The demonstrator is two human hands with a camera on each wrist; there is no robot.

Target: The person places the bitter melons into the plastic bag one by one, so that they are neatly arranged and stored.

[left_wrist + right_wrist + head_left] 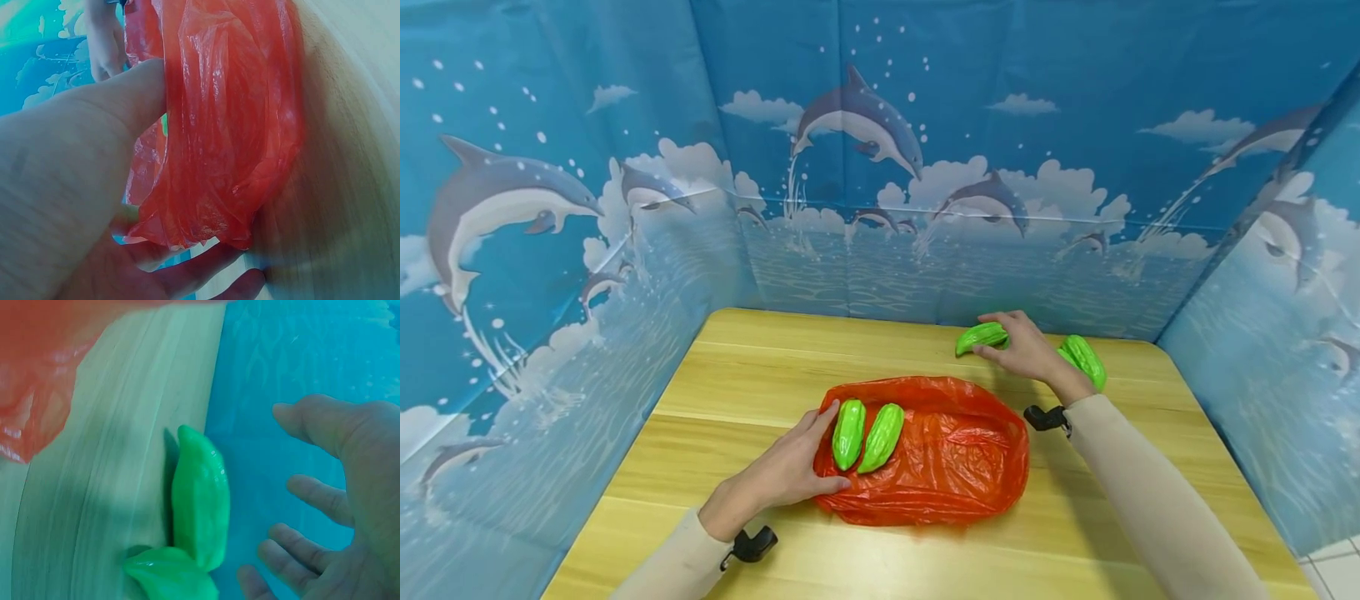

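Note:
My left hand grips the left end of a red plastic bag that lies with its mouth spread wide. In the left wrist view its thumb reaches over the bag's edge, while the other fingers lie along the outside. Two green bitter melons are side by side in the bag's left part. My right hand is at the back of the table, its fingers about another bitter melon. The right wrist view shows that hand's fingers spread, apart from the two bitter melons visible there.
More bitter melon lies beside my right wrist, partly covered by the arm. The wooden table meets blue dolphin-print curtains at its back and on both sides.

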